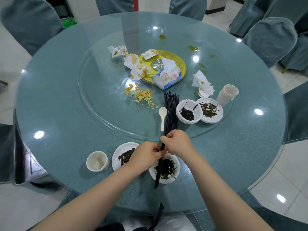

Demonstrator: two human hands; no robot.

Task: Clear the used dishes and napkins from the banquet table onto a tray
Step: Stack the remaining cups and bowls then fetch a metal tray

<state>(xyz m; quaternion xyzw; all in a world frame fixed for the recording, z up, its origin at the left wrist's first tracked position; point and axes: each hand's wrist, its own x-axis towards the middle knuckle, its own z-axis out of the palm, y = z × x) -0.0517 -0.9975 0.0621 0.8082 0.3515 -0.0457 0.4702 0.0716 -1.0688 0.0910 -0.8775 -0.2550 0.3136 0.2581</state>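
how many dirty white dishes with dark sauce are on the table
4. Two near dishes by the hands: a plate under the left hand and a bowl below the chopsticks. Two far ones right of them: a bowl, a plate.

black chopsticks (170, 112) bundled, fanned at the far tips, lying along the turntable (93, 104) edge and out over the near bowl (173, 176); gripped by left hand (147, 155) and right hand (177, 142). near bowl white, smeared with dark sauce, just off the turntable's near rim. white plate (120, 152) with dark smears left of that bowl, upright white cup (97, 161) further left. white spoon (162, 116) face up on the turntable, just left of the chopsticks. bowl (189, 111) and plate (210, 110), both dark-stained, touching, at the turntable's right. stacked cups (227, 95) tipped on their side beyond them. stained crumpled napkins (133, 62) near the turntable's centre, more napkins (202, 85) at its right.
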